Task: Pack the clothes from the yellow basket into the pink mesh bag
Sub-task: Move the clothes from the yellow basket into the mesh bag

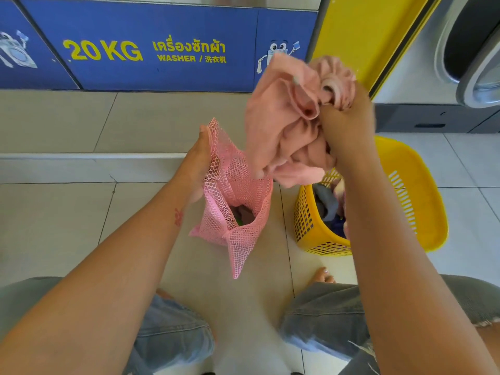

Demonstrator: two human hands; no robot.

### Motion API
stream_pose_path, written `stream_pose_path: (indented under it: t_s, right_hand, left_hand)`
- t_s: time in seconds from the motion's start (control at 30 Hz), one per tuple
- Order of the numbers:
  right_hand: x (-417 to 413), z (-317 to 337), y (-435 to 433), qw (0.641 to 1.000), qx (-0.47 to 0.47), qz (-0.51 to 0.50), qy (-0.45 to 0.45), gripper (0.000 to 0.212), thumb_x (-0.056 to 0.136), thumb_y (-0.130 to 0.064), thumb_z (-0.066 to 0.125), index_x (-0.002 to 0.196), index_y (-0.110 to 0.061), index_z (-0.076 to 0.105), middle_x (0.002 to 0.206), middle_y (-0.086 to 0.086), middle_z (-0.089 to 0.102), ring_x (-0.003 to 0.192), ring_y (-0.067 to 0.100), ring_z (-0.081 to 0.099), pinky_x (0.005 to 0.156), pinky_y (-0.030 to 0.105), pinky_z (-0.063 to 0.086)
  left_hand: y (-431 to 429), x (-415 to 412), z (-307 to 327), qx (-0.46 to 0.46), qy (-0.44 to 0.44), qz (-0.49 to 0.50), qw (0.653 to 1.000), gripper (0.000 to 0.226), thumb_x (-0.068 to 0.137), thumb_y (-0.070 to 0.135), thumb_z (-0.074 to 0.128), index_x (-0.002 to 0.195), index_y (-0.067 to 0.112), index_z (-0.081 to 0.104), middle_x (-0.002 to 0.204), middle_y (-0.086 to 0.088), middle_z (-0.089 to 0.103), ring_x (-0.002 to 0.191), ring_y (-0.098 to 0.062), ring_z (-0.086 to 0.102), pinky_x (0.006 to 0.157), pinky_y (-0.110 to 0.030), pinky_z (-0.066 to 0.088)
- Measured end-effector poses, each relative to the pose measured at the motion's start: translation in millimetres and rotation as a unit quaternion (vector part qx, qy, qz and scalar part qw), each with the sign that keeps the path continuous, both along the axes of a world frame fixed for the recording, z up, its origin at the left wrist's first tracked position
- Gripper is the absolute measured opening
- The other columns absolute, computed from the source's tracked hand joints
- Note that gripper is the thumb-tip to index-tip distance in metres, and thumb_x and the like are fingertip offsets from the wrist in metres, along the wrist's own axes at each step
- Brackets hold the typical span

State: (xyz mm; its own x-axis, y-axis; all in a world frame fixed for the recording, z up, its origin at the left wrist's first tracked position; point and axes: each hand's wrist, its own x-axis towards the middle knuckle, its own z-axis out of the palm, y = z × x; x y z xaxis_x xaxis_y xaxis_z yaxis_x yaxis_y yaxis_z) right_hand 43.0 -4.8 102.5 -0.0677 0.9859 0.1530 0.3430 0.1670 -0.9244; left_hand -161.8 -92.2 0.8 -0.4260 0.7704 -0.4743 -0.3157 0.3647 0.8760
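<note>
My left hand (199, 161) grips the upper rim of the pink mesh bag (238, 190), holding its mouth open above the floor; dark and green cloth shows inside. My right hand (343, 125) is raised and closed on a bunched pale pink garment (284, 123), which hangs just above and to the right of the bag's mouth. The yellow basket (405, 190) stands on the floor to the right, partly hidden by my right forearm, with grey, blue and pink clothes (330, 204) inside.
A blue washer panel (151, 47) marked 20 KG runs across the back. On the right are a yellow column (359, 31) and a washer door (476, 50). My knees and bare feet are at the bottom, on a tiled floor (67, 207).
</note>
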Motion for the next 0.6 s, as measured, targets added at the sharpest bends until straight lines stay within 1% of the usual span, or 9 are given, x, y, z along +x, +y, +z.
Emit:
stream_pose_path:
  t_s: [0.1,0.17,0.23,0.3,0.37,0.43,0.47,0.53,0.6]
  right_hand:
    - [-28,-39,-18,0.997,-0.066,0.038,-0.028,0.041,0.076,-0.026,0.062,0.114,-0.013,0.056,0.1,0.005,0.068,0.092,0.026,0.066,0.078,0.037,0.052]
    - [-46,-72,-39,0.989,-0.129,0.048,-0.06,0.039,0.083,-0.023,0.061,0.12,-0.016,0.052,0.107,0.009,0.067,0.101,0.03,0.063,0.077,0.03,0.042]
    - [-60,-101,-60,0.978,-0.188,0.058,-0.069,0.035,0.087,-0.025,0.06,0.121,-0.019,0.05,0.103,0.008,0.064,0.102,0.031,0.061,0.076,0.027,0.037]
    - [-70,-127,-73,0.969,-0.215,0.076,-0.092,0.028,0.088,-0.031,0.058,0.113,-0.024,0.048,0.099,0.004,0.063,0.099,0.032,0.063,0.071,0.028,0.039]
    - [-73,-149,-78,0.956,-0.2,0.11,-0.182,0.029,0.089,-0.035,0.054,0.116,-0.028,0.046,0.109,0.006,0.064,0.1,0.034,0.062,0.069,0.031,0.042]
    - [-73,-160,-80,0.932,-0.145,0.15,-0.296,0.026,0.088,-0.027,0.049,0.114,-0.028,0.047,0.115,0.006,0.062,0.102,0.035,0.058,0.066,0.033,0.039]
    - [-73,-162,-80,0.922,-0.113,0.172,-0.327,0.024,0.087,-0.023,0.048,0.111,-0.028,0.048,0.112,0.004,0.061,0.103,0.034,0.056,0.065,0.034,0.038]
    - [-71,-158,-78,0.908,-0.071,0.226,-0.346,0.018,0.086,-0.022,0.05,0.103,-0.027,0.049,0.099,-0.001,0.059,0.099,0.03,0.053,0.063,0.034,0.038]
    - [-71,-152,-73,0.891,-0.081,0.28,-0.348,0.008,0.085,-0.021,0.053,0.091,-0.02,0.047,0.082,-0.003,0.053,0.083,0.027,0.054,0.059,0.031,0.037]
  left_hand:
    - [3,1,0,0.016,0.001,0.004,1.0,0.081,0.1,0.073,0.012,0.139,0.024,0.063,0.134,-0.01,0.072,0.126,-0.025,0.068,0.112,-0.044,0.05]
    - [4,3,1,0.015,0.035,-0.011,0.999,0.082,0.1,0.074,0.011,0.133,0.024,0.068,0.13,-0.011,0.074,0.12,-0.023,0.071,0.108,-0.04,0.053]
    - [0,3,1,-0.01,0.066,-0.035,0.997,0.079,0.1,0.075,0.014,0.119,0.027,0.074,0.119,-0.01,0.079,0.108,-0.022,0.075,0.101,-0.037,0.056]
    - [-6,1,0,-0.021,0.093,-0.07,0.993,0.079,0.096,0.081,0.018,0.121,0.03,0.074,0.118,-0.007,0.079,0.112,-0.022,0.074,0.108,-0.042,0.053]
    - [-11,0,5,-0.024,0.095,-0.112,0.989,0.092,0.079,0.096,0.025,0.125,0.033,0.073,0.12,-0.009,0.079,0.117,-0.025,0.073,0.113,-0.049,0.048]
    - [-9,2,12,-0.033,0.114,-0.15,0.982,0.1,0.07,0.103,0.026,0.135,0.039,0.066,0.134,-0.004,0.072,0.126,-0.025,0.066,0.118,-0.05,0.042]
    - [-9,6,16,-0.032,0.128,-0.167,0.977,0.093,0.079,0.096,0.023,0.146,0.04,0.056,0.145,0.002,0.062,0.135,-0.022,0.058,0.122,-0.047,0.036]
    - [-8,18,24,-0.02,0.192,-0.244,0.95,0.073,0.099,0.076,0.016,0.159,0.039,0.035,0.163,0.008,0.04,0.152,-0.019,0.036,0.126,-0.041,0.023]
    - [-7,29,30,-0.022,0.234,-0.32,0.918,0.069,0.102,0.071,0.014,0.161,0.039,0.03,0.171,0.009,0.026,0.16,-0.022,0.021,0.128,-0.045,0.015]
